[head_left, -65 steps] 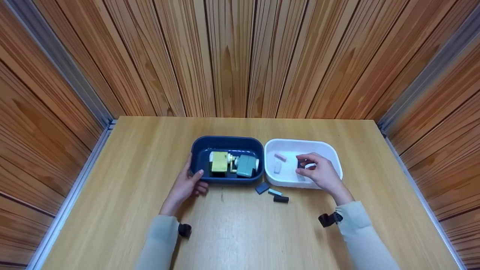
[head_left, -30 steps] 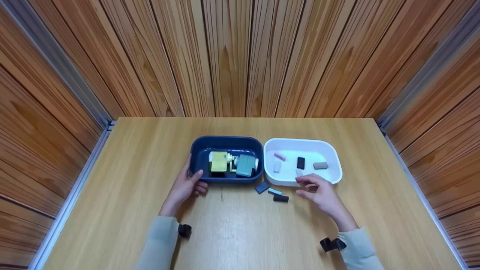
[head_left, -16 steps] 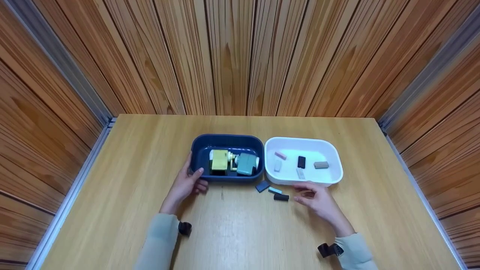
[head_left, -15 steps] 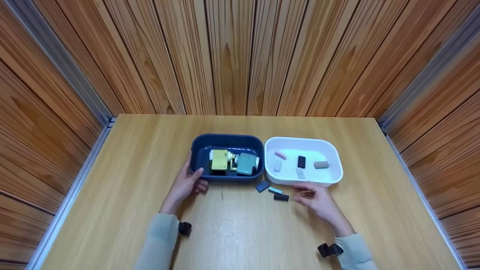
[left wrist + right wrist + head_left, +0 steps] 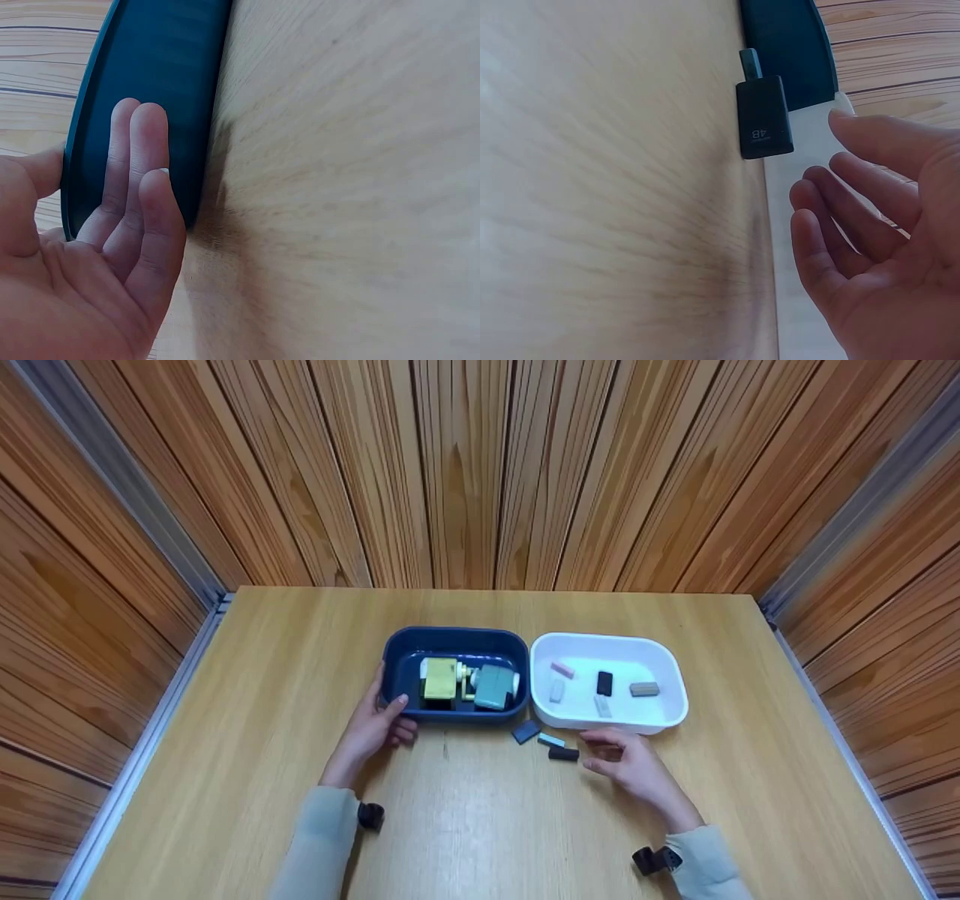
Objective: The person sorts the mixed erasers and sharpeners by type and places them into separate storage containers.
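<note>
My left hand holds the left front corner of a dark blue tray, thumb over the rim. In the left wrist view, its other fingers lie along the tray's outer wall. My right hand holds nothing, its fingers loosely bent, just right of a black eraser on the table. That eraser shows "4B" in the right wrist view. A light blue eraser and a dark blue flat block lie beside it. The white tray stands behind my right hand.
In the white tray lie a pink eraser, a black eraser, a grey one and two whitish pieces. The blue tray bears boxy yellow and teal items resembling crank sharpeners. Wooden walls surround the table.
The right hand has let go of a piece in the white tray, then drawn back over the front rim and moved left toward the black eraser. The left hand stays on the blue tray.
</note>
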{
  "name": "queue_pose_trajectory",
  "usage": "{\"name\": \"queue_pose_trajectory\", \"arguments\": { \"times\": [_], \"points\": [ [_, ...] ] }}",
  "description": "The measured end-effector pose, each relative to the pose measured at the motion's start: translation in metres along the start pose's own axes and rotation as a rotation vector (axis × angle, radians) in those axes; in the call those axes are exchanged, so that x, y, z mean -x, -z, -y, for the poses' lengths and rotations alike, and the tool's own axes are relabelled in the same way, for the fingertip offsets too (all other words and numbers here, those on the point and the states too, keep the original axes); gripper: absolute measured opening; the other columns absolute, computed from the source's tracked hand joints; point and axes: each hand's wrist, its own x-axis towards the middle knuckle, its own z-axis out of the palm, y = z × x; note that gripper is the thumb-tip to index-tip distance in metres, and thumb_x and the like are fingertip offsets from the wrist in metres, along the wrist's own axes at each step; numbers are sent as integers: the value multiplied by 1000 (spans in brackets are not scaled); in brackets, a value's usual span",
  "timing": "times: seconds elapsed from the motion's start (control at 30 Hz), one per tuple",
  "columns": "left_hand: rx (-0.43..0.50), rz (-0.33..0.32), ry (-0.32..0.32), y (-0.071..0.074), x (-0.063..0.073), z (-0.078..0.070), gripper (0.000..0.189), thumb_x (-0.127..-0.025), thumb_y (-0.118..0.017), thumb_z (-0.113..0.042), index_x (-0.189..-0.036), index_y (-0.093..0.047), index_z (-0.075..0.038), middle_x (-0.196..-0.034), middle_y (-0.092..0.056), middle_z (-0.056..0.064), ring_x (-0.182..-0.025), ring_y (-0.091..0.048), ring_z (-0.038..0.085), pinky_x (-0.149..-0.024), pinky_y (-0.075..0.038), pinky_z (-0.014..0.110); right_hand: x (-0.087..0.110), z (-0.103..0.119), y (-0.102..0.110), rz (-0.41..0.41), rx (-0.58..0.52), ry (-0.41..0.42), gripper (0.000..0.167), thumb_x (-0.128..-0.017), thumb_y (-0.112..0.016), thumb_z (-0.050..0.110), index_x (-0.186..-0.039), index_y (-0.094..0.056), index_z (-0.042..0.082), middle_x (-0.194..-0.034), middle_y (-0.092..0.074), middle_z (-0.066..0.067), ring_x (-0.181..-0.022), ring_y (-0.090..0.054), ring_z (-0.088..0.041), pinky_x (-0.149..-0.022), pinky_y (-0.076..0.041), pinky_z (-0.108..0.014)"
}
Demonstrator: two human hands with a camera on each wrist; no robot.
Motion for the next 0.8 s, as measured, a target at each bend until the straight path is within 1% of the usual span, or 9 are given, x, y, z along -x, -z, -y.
{"name": "queue_pose_trajectory", "arguments": {
  "times": [0.1,0.27,0.47,0.63,0.8],
  "points": [
    [-1,0,0,0,-1,0,72,-104,-53,-33,-156,-5,-51,-93,-71,21,-82,-71,35,-72,-54,39,-1,-2,-1,3,16,-2,41,-88,-77,13,-125,-66,1,-121,-65,-14,-109,-63,-31,-94,-51,-46],
    [-3,2,1,0,-1,-1,72,-105,-52,-32,-156,-6,-51,-92,-71,20,-81,-71,34,-70,-54,38,-2,-2,-5,6,26,-35,38,-88,-77,11,-123,-67,4,-119,-66,-12,-106,-64,-28,-91,-52,-43],
    [-21,11,-15,0,-2,-1,72,-105,-51,-30,-157,-5,-48,-92,-70,20,-81,-71,34,-71,-55,36,-5,0,-13,-2,17,-40,36,-86,-78,9,-121,-69,4,-116,-67,-10,-102,-64,-25,-89,-53,-39],
    [-16,12,-4,0,-2,0,71,-106,-50,-31,-157,-5,-50,-92,-71,21,-81,-71,35,-72,-55,38,-7,0,-19,5,7,-55,35,-87,-78,13,-121,-70,7,-118,-66,-9,-102,-63,-25,-88,-52,-36],
    [-10,12,-2,0,-2,0,71,-105,-51,-31,-156,-5,-50,-93,-71,21,-82,-71,35,-72,-55,39,-8,0,-22,3,30,-89,36,-88,-78,15,-122,-69,11,-118,-65,-7,-101,-61,-24,-85,-51,-33]
  ]
}}
